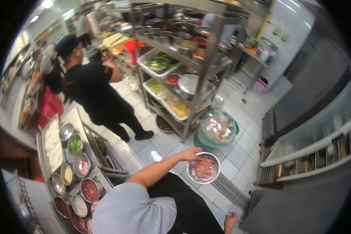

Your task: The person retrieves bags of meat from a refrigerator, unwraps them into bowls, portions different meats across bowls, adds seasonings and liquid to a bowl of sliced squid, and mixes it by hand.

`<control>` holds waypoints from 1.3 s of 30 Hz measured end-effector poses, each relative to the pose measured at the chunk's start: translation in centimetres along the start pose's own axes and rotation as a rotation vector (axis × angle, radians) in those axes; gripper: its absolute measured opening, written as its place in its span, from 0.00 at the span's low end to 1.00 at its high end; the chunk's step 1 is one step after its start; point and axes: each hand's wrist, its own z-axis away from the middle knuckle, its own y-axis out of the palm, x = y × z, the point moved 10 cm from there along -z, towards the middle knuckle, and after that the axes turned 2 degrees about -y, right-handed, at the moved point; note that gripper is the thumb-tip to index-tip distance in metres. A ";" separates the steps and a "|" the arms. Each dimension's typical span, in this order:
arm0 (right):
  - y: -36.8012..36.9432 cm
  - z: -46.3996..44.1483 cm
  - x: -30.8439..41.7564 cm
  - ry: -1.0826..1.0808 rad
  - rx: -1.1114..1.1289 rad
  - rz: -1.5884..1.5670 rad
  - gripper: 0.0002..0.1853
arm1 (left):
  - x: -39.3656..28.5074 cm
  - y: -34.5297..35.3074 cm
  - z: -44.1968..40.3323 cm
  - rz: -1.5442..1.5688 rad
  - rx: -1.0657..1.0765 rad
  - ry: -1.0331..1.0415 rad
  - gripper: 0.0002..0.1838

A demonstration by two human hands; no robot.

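My left hand [192, 154] grips the rim of a round metal bowl [203, 167], thumb and fingers closed at its upper left edge. Reddish raw meat lies in the bowl, which hangs over the tiled floor beside a drain grate. Lower right, my right hand [231, 221] is curled near my dark apron, away from the bowl. Something small and pale shows at its fingertips, too small to name.
A green bin [215, 130] with a plastic liner stands just beyond the bowl. Shelving [206, 74] holds pots and food trays. Left, a counter carries several ingredient bowls; a co-worker [91, 84] in black stands behind it. Fridges [316, 163] line the right.
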 end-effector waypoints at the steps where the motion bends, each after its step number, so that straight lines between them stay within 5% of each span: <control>1: 2.4 -2.6 2.4 -0.024 0.072 -0.074 0.27 | 1.5 -4.4 2.1 0.039 -0.120 0.030 0.14; 2: 4.6 -5.1 4.6 -0.065 0.091 -0.056 0.27 | 3.6 -8.9 4.0 0.076 -0.243 0.063 0.13; 4: 11.3 -8.1 11.0 -0.519 0.258 0.448 0.26 | 9.0 -17.4 8.8 0.109 -0.434 -0.051 0.11; 6: 15.4 -9.2 18.5 -0.584 0.239 0.542 0.27 | 9.1 -24.9 16.6 0.148 -0.702 -0.116 0.11; 8: 19.7 -9.9 20.9 -0.254 0.381 0.214 0.19 | 11.3 -30.8 22.4 0.155 -0.869 -0.135 0.10; 13: 25.3 -12.4 30.5 -0.634 0.035 0.450 0.16 | 15.8 -41.5 31.7 0.373 -1.127 -0.112 0.07; 16: 29.2 -12.2 30.9 -0.360 0.328 0.547 0.14 | 16.6 -46.7 34.1 0.413 -1.195 -0.052 0.04; 18: 37.4 -9.8 28.8 -0.627 1.125 0.774 0.17 | 16.7 -49.6 35.1 0.579 -1.203 -0.065 0.05; 19: 38.7 -4.2 30.9 -1.380 1.350 1.176 0.24 | 15.8 -50.9 35.6 0.639 -1.205 -0.086 0.08; 20: 39.7 -3.2 33.2 -1.380 1.349 1.183 0.24 | 16.0 -52.6 35.8 0.691 -1.215 -0.059 0.09; 22: 40.3 -7.2 34.3 -0.454 1.032 1.293 0.23 | 17.5 -56.9 36.2 0.702 -1.243 -0.033 0.09; 23: 42.4 -9.8 34.6 -0.729 0.863 1.282 0.19 | 17.0 -58.5 36.9 0.740 -1.228 -0.067 0.08; 26: 45.6 -8.4 43.1 -0.780 0.714 1.343 0.18 | 16.7 -64.6 39.5 0.725 -1.297 -0.083 0.04; 27: 45.2 -6.2 47.2 -0.304 0.714 1.132 0.18 | 17.1 -66.8 40.8 0.702 -1.332 -0.069 0.04; 28: 47.5 -8.4 47.4 -0.310 0.721 1.154 0.18 | 17.6 -68.9 42.2 0.683 -1.371 -0.056 0.03; 30: 56.3 -8.8 44.6 -0.360 1.230 0.987 0.16 | 18.9 -72.0 46.6 0.640 -1.493 -0.096 0.04; 32: 62.5 -8.9 47.9 -1.110 1.314 1.129 0.18 | 18.6 -74.5 50.5 0.635 -1.616 -0.053 0.04; 34: 64.8 -4.4 56.0 -1.616 1.267 1.475 0.17 | 21.3 -76.7 54.7 0.690 -1.679 -0.010 0.07; 36: 64.5 -3.4 64.2 -0.050 1.003 0.488 0.05 | 20.3 -77.5 58.3 0.779 -1.786 -0.013 0.07; 39: 68.2 -1.0 72.0 -0.088 1.028 0.414 0.04 | 22.8 -81.2 62.2 0.815 -1.846 0.003 0.07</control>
